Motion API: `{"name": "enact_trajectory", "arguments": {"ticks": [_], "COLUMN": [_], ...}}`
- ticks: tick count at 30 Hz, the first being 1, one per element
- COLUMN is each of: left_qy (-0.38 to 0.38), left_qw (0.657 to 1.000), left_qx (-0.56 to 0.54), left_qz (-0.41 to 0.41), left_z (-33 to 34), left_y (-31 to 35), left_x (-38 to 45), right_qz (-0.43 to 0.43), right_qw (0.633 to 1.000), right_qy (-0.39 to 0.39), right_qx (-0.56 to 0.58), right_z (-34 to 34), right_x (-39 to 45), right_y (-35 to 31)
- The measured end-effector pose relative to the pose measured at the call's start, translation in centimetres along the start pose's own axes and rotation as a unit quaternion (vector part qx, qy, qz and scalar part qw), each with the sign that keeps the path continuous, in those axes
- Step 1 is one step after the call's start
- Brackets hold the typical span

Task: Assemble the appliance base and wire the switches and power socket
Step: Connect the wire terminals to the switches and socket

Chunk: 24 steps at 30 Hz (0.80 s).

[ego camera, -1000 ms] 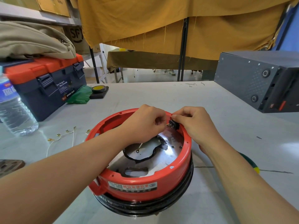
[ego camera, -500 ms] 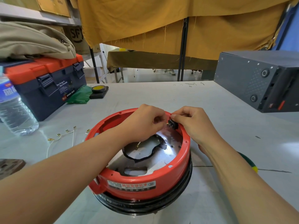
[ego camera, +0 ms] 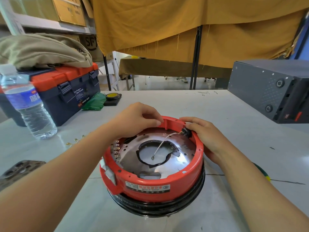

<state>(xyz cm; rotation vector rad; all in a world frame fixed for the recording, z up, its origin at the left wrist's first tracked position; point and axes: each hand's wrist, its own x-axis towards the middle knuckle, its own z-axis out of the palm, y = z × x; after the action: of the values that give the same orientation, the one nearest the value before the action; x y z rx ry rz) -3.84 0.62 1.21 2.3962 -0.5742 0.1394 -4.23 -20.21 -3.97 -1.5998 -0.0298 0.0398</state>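
Small black switch block (ego camera: 186, 132) sits in round red plastic base (ego camera: 155, 181) wall, touching right hand (ego camera: 203, 136) fingertips; left hand (ego camera: 137, 119) pinches far rim, farther off.

"What kind of place is this?"

"A workshop. See the red and blue toolbox (ego camera: 63, 91) on the grey tabletop (ego camera: 167, 104)? A roll of tape (ego camera: 112, 96) lies near it."

"And behind?"

"Shelves with cardboard boxes (ego camera: 70, 10), a big yellow cloth (ego camera: 192, 25) hanging down, and a dark metal machine box (ego camera: 267, 89)."
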Motion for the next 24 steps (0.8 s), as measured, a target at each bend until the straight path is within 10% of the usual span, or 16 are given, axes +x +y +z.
{"name": "enact_trajectory", "arguments": {"ticks": [10,24], "left_qy": [0.232,0.157], "left_qw": [0.949,0.947], "left_qx": [-0.158,0.131], "left_qz": [-0.146,-0.249], "left_z": [-2.8,-3.2], "left_y": [-6.9,-13.6], "left_x": [-5.4,-8.0], "right_qz": [-0.020,-0.029], "right_qw": [1.000,1.000], "right_qy": [-0.001,0.004], "right_qx": [0.005,-0.007], "right_z": [-0.1,-0.7], "right_x": [-0.1,0.7], "right_y": [-0.1,0.5]}}
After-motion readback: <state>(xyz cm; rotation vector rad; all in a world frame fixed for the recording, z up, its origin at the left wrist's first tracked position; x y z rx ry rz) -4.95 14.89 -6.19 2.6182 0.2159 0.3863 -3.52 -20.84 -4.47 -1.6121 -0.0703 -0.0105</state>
